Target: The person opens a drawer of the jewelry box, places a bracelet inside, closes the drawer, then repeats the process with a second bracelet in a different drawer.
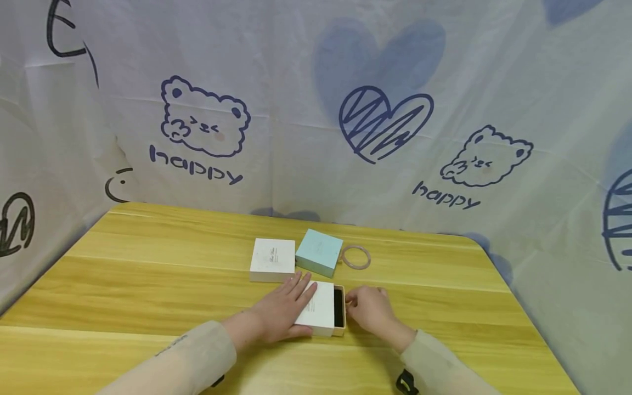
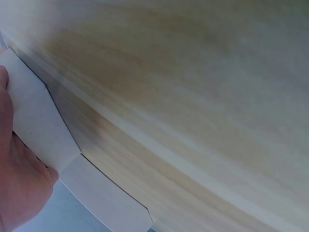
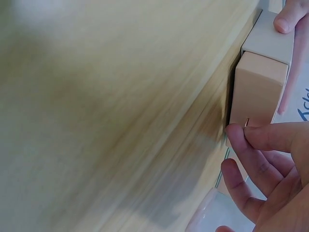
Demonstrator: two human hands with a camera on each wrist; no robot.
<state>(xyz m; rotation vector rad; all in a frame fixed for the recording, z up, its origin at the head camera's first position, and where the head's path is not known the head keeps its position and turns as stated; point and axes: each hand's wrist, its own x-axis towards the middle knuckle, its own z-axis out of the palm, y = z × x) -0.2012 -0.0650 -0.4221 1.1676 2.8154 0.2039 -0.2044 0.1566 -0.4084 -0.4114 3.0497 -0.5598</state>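
A white sleeve box lies on the table with its tan drawer partly out at the right, baring a dark lining. My left hand holds the sleeve, fingers across the top to the far edge and thumb along the near side. In the left wrist view, the white box shows beside that hand. At the drawer's end, my right hand brings thumb and forefinger together. The right wrist view shows them pinching at a small slit in the drawer front; what they pinch is mostly hidden by the fingertips.
Behind the hands stand another white box and a light blue box, close side by side. A pale pinkish bangle lies right of the blue box. A printed cloth hangs behind the wooden table.
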